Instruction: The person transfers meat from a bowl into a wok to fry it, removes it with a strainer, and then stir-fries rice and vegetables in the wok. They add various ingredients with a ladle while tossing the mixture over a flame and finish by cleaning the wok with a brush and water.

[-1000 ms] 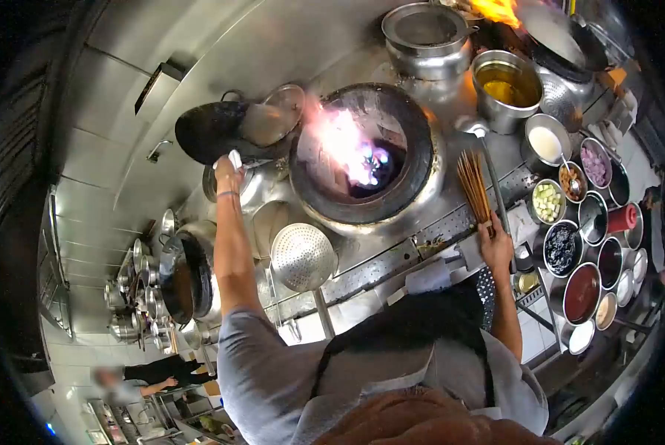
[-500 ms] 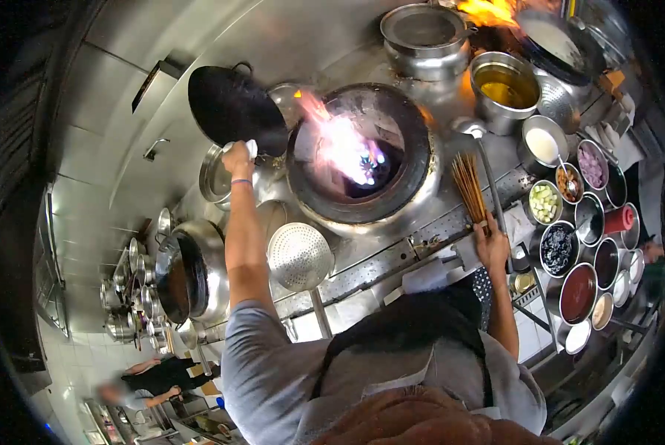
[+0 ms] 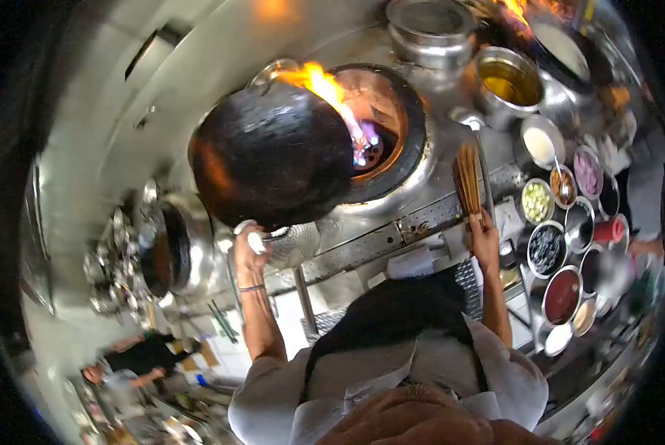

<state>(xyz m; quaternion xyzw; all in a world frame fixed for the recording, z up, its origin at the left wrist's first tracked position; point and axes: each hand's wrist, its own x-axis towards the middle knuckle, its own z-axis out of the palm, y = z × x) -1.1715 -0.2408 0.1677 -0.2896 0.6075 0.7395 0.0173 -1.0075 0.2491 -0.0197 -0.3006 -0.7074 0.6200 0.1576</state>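
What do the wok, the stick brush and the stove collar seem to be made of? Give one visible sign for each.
The wok, gripped by the left hand through a white cloth, looks like carbon steel or iron, with a matte, soot-black underside. The stick brush in the right hand is probably split bamboo, made of thin tan strips. The stove collar looks like stainless steel, grey and shiny with reflections.

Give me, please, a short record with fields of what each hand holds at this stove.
Left hand: grips the handle of the black wok through a white cloth
Wok: raised and tilted, covering the left side of the burner
Flame: rises past the wok's upper rim
Right hand: holds a bamboo brush
Nearby: bowls of ingredients to the right
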